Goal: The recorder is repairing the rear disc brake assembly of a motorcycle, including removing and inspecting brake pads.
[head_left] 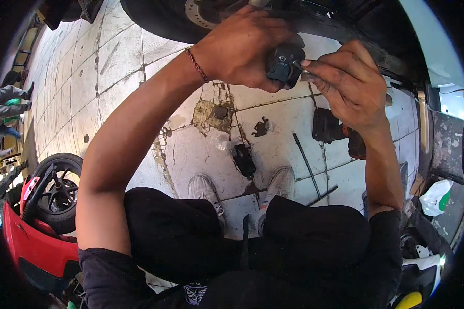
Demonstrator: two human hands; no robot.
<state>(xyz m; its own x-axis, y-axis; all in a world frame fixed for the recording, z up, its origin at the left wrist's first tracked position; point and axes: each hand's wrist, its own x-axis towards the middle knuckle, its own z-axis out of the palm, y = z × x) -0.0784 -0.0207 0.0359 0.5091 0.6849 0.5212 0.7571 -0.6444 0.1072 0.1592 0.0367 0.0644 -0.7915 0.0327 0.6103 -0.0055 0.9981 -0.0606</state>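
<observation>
Just below a wheel with a brake disc (195, 14), my left hand (242, 49) is wrapped round a black brake caliper (283, 69). Its fingers curl over the far side, where the tips are hidden. My right hand (351, 85) comes in from the right, thumb and fingers pinched together at the caliper's face. A small metal pin or bolt (298, 65) shows between those fingertips and the caliper; how deep it sits cannot be made out.
On the tiled floor lie a dark clip-like metal piece (261, 127), a black blocky part (244, 160), a long T-handle wrench (308, 166) and a dark power tool (327, 126). A red motorbike (41, 242) stands at left. A white bag (434, 198) is at right.
</observation>
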